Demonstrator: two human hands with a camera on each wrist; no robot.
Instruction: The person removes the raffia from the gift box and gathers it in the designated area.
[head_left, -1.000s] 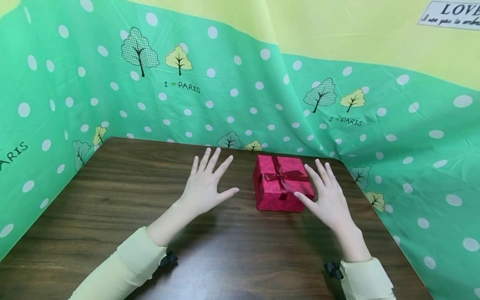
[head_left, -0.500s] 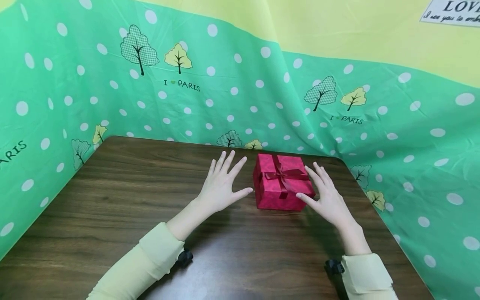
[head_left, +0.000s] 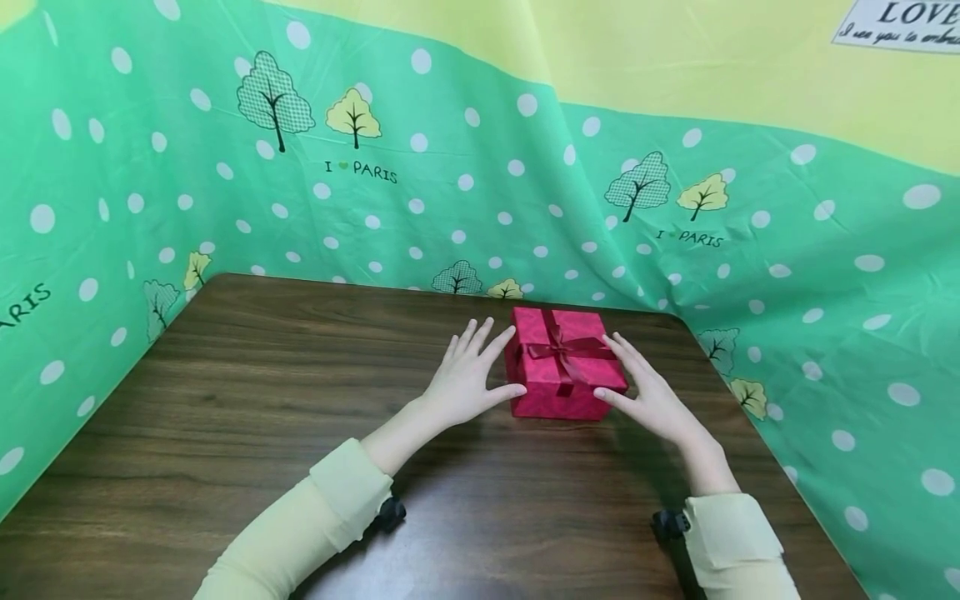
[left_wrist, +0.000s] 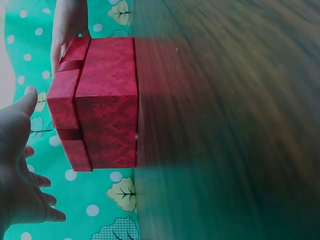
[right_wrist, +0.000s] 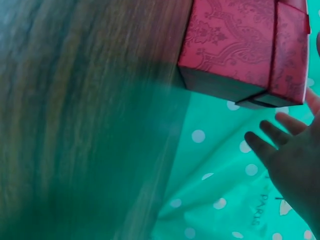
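Observation:
A red gift box (head_left: 564, 404) with a dark red ribbon bow (head_left: 561, 350) on its lid sits upright on the wooden table, toward the back right. My left hand (head_left: 463, 385) is at the box's left side, fingers spread and thumb near its front left corner. On the opposite side my right hand (head_left: 658, 400) reaches toward the lid's right edge with fingers extended. In the left wrist view a gap shows between the left hand (left_wrist: 22, 170) and the box (left_wrist: 107, 130). The right wrist view has the right fingers (right_wrist: 260, 146) just beside the box; contact I cannot tell.
The brown wooden table (head_left: 225, 400) carries the box near its back edge. A green and yellow curtain (head_left: 420, 183) with dots and trees hangs close behind the table and along both sides. Black wrist devices (head_left: 390, 512) show at both cuffs.
My left hand has moved right, from well apart to the box's left side. My right hand has shifted only slightly and lies a little flatter beside the box. The box has stayed put.

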